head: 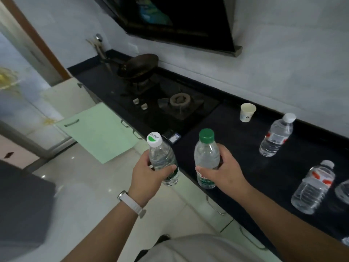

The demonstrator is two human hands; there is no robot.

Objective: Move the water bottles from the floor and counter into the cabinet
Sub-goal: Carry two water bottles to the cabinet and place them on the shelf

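Note:
My left hand grips a clear water bottle with a white cap, held upright over the floor by the counter's front edge. A clear bottle with a green cap is upright in my right hand, over the edge of the black counter. Two more clear bottles stand on the counter to the right, one with a white cap further back and one with a red label nearer. A pale green cabinet door under the counter hangs open at the left.
A gas hob with a dark pan is set in the counter at the back left. A white paper cup stands near the wall. Part of another bottle shows at the right edge. A dark box sits on the floor at left.

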